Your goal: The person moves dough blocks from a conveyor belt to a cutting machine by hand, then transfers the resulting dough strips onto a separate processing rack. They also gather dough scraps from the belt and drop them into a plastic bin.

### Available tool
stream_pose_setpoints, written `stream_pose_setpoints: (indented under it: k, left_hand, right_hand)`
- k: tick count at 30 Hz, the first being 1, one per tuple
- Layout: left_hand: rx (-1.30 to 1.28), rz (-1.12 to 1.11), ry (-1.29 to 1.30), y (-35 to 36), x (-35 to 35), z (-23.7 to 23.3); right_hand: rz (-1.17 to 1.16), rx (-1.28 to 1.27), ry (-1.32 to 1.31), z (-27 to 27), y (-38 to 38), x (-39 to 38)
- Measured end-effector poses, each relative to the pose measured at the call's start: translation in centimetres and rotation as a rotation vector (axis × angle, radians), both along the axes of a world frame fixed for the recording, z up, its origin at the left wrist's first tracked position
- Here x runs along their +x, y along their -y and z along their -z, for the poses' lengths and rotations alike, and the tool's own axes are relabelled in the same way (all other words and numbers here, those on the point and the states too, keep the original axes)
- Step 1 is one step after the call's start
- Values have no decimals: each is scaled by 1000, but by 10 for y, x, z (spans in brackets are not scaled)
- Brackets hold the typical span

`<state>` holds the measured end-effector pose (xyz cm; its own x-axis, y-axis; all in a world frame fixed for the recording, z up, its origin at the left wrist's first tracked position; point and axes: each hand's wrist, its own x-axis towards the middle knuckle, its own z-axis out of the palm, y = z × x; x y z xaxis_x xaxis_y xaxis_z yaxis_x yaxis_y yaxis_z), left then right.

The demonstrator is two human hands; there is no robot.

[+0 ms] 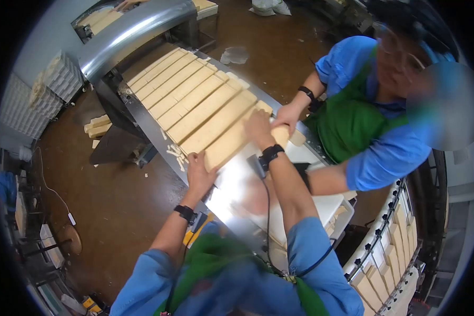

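My left hand [200, 171] is closed on the left end of the nearest pale yellow slab [226, 145], its fingers over the slab's corner. Toward the other end of that slab, my right hand [259, 128] presses with its fingers curled over the edge. Beyond it, several similar long slabs [195, 105] lie side by side across the metal conveyor table [168, 157]. A co-worker's hand [288, 116] is close to my right hand, by a short pale piece [280, 136]. Small broken bits [177, 152] lie along the table's left edge.
A curved steel hood [137, 34] spans the conveyor's far end. The co-worker [363, 105] stands at the right side of the table. A rack [384, 258] with more pale slabs stands at lower right. Loose pieces [97, 126] and white stacked trays [60, 79] are at left.
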<state>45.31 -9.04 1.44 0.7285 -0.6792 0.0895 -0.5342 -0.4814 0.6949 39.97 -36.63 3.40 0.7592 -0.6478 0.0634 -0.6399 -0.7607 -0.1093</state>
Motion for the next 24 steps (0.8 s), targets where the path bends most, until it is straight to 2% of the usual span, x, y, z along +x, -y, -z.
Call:
stream_pose_setpoints:
  k: [2, 3, 5, 11, 12, 14, 17, 19, 22, 24]
  left_hand:
    - [20, -13, 12, -2, 0, 3]
    - [31, -24, -4, -1, -1, 4]
    - [58, -30, -13, 2, -3, 1]
    - [103, -51, -88, 3, -5, -6]
    - [107, -51, -80, 3, -5, -7]
    - [107, -59, -63, 6, -8, -1]
    - [132, -72, -43, 11, -9, -1]
    - [148, -67, -41, 15, -11, 0]
    - [113, 22, 25, 19, -12, 4]
    - [99, 254, 34, 19, -20, 2]
  right_hand:
    - [115, -41, -112, 5, 24, 8]
    - [117, -35, -107, 14, 32, 7]
    - [290, 2, 23, 32, 46, 6]
    - [417, 112, -22, 16, 50, 12]
    - [417, 110, -24, 23, 52, 10]
    - [205, 120, 54, 45, 57, 4]
    - [235, 101, 199, 49, 47, -10]
    - [214, 61, 284, 53, 46, -39]
    - [360, 50, 368, 43, 27, -103]
    - [537, -13, 325, 38, 0, -162]
